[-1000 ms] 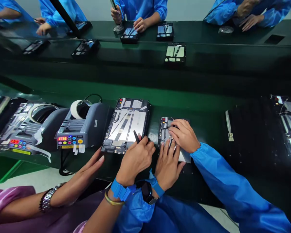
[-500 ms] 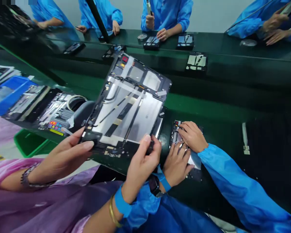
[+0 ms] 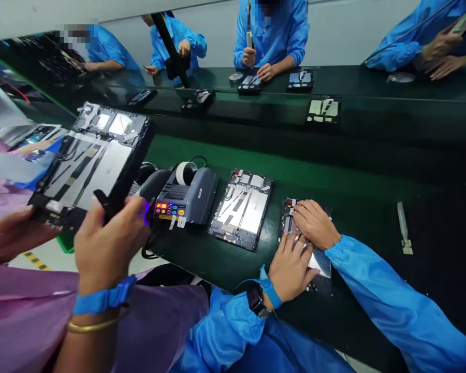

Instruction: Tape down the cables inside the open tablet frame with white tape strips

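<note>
Well, you have one uncovered tablet (image 3: 97, 165) raised and tilted, left of the gray tape dispenser (image 3: 202, 194). Your left hand (image 3: 8, 235) pinches its near left corner, thumb on top; the fingers underneath are hidden. Your right hand (image 3: 108, 238) is curled at the near right corner, clasping a slim black tool (image 3: 104, 204); I cannot tell how firmly it also grips the frame. Best to bear the weight on the rim, so neither thumb leans on the dark ribbon cable (image 3: 78, 172) or the circuitry beside it. Tuck that tool toward your palm, since its upright end could scratch something. A flatter hold would probably be safer. Give the dispenser, the second uncovered tablet (image 3: 241, 210) on the green bench (image 3: 171, 142) and the co-worker's hands (image 3: 291, 267) plenty of room.
</note>
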A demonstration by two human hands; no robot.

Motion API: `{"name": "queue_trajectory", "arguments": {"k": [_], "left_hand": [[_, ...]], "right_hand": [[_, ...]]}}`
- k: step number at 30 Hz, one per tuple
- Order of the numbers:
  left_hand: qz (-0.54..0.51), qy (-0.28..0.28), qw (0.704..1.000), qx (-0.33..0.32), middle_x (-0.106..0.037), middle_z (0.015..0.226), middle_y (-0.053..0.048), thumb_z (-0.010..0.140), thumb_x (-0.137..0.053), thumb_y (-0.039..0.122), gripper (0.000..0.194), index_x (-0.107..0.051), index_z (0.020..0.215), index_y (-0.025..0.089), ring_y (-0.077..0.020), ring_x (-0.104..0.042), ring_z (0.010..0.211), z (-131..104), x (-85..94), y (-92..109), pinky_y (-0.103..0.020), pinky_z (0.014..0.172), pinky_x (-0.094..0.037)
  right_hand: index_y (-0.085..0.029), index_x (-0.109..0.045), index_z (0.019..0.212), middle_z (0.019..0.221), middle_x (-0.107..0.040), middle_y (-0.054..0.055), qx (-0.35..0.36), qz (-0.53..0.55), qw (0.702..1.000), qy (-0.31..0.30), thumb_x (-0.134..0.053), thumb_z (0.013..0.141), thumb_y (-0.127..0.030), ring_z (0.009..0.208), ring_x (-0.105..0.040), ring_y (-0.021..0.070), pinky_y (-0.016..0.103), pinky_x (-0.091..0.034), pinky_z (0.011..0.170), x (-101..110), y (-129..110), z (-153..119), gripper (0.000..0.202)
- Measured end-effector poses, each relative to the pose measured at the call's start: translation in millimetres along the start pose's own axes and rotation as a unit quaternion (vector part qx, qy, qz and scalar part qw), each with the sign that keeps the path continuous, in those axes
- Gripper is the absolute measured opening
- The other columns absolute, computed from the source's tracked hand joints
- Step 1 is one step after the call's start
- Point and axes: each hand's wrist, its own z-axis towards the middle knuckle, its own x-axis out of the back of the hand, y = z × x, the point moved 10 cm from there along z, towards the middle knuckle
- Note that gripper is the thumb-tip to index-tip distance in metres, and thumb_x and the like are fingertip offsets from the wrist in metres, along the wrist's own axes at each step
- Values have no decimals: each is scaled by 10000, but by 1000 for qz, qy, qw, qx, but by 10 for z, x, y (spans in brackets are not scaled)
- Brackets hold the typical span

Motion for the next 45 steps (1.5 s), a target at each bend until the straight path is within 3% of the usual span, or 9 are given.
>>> {"name": "queue_trajectory", "arguments": {"k": [3,10,17,22,28,31,34,40,45], "left_hand": [[17,-14,999,-27,-484,1595,-165,1054,-467,565,635,-541,1501,120,-378,-422,1499,-45,-69,-10,-544,1295,-310],[39,-20,999,-27,-480,1583,-140,1033,-526,586,656,-512,1512,137,-348,-408,1497,-43,-87,-19,-524,1285,-293],[67,7,997,-41,-478,1569,-139,1036,-525,592,664,-515,1507,124,-345,-385,1509,-66,-33,20,-502,1292,-282],[61,22,997,-47,-503,1562,-140,1032,-545,579,641,-542,1491,132,-373,-379,1519,-51,-19,14,-534,1302,-261],[21,35,997,-70,-563,1526,-140,1065,-487,460,526,-575,1459,123,-355,-425,1495,-67,-21,29,-562,1304,-261],[5,43,997,-71,-527,1571,-138,1062,-482,407,497,-578,1457,120,-325,-429,1502,-64,20,25,-533,1309,-270],[1,45,996,-75,-523,1576,-135,1056,-492,389,469,-605,1429,129,-316,-428,1510,-62,66,27,-515,1306,-289],[2,38,996,-81,-499,1603,-115,1041,-516,375,455,-618,1430,163,-292,-410,1532,-71,64,13,-494,1331,-267],[18,37,995,-93,-546,1555,-136,1008,-559,401,487,-629,1427,162,-359,-411,1518,-76,22,34,-574,1294,-303]], "right_hand": [[-94,-748,1001,1096,-706,167,-5,11,1000,6,-552,993,-107,1115,-563,315,459,-457,1026,0,23,-14,197],[-114,-754,973,1087,-725,150,-35,37,998,45,-548,1009,-127,1118,-601,302,462,-476,1019,118,89,-31,209],[-115,-727,1108,1125,-724,130,-110,118,983,86,-558,1043,-224,1109,-626,292,447,-512,951,245,166,-87,211],[-101,-689,1300,1333,-660,171,-95,163,981,54,-503,1070,-315,1302,-542,330,497,-464,1097,165,-72,528,365],[-68,-630,1423,1547,-494,243,-93,145,985,-23,-422,1066,-330,1462,-391,393,575,-358,1183,-402,-263,1465,489],[-67,-601,1463,1586,-452,244,-115,136,983,-44,-416,1059,-303,1490,-357,400,586,-328,1200,-600,-265,1645,503],[-61,-614,1453,1580,-455,256,-117,130,983,-55,-403,1062,-281,1497,-354,416,608,-322,1200,-660,-288,1694,495],[-75,-672,1380,1570,-463,264,-103,145,983,-51,-408,1069,-287,1496,-364,424,639,-332,1187,-553,-363,1698,460],[-128,-716,1326,1546,-510,229,-106,168,980,18,-415,1079,-320,1493,-377,402,633,-358,1163,-169,-275,1508,433]]}}
